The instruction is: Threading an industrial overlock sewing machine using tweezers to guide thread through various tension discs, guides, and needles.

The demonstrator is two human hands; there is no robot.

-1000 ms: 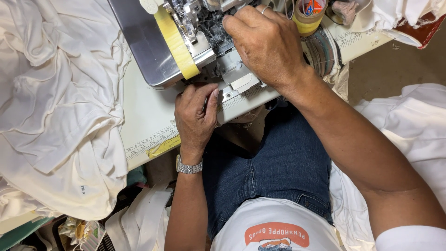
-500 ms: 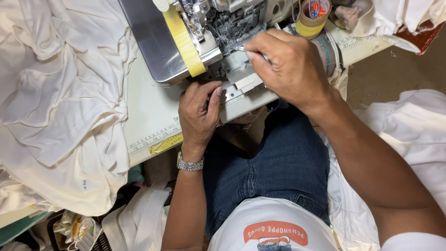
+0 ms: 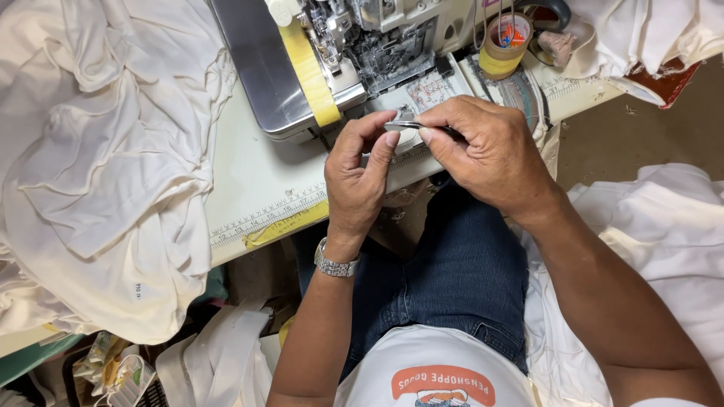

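Both hands meet just in front of the sewing machine [image 3: 354, 53], above the near edge of the surface [image 3: 256, 181]. Right hand [image 3: 490, 154]: fingers curled, thumb and forefinger pinched on slim metal tweezers [image 3: 411, 125], which lie roughly level, tips pointing toward the left hand. Left hand [image 3: 358, 177]: thumb and forefinger closed to a pinch at the tweezer tips; whether anything sits between them cannot be told. Wristwatch [image 3: 335, 265] on left wrist. Heap of white fabric [image 3: 98, 151] covers the surface's left part. Yellow tape roll [image 3: 504, 47] stands beside the machine, right side.
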